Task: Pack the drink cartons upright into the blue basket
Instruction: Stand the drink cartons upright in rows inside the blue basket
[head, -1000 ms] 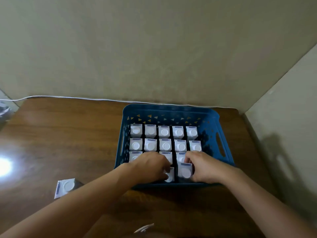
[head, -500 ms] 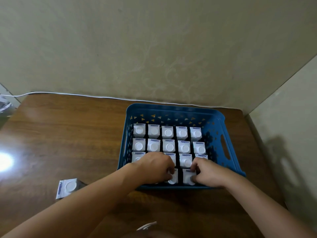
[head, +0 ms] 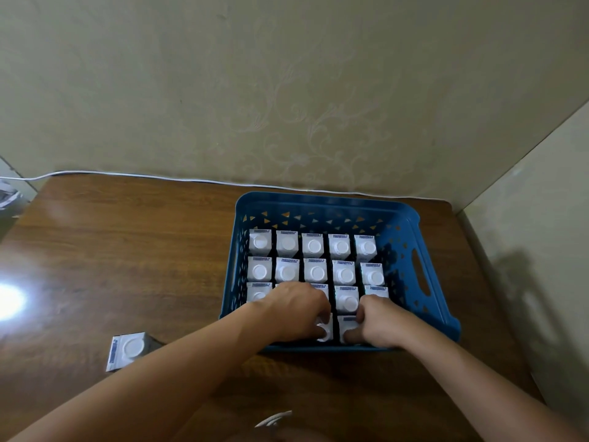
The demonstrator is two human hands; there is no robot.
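The blue basket (head: 411,224) stands on the wooden table near the right wall. Several white drink cartons (head: 314,247) with round caps stand upright in it in rows. My left hand (head: 293,311) is down in the front row, fingers curled around a carton (head: 325,330) there. My right hand (head: 379,323) grips the neighbouring front-row carton (head: 347,323) from its right side. Both hands hide part of the front rows. One more carton (head: 129,349) stands alone on the table, left of the basket.
The table (head: 127,256) ends at a wall behind and another wall on the right. A white cable (head: 143,176) runs along the table's back edge. A bright light glare (head: 9,301) shows at the far left. A small white object (head: 274,419) lies near the front edge.
The view has drifted a little, so the basket sits further right in frame. My right hand has drawn back to the front-row carton; my left hand stays in the front row.
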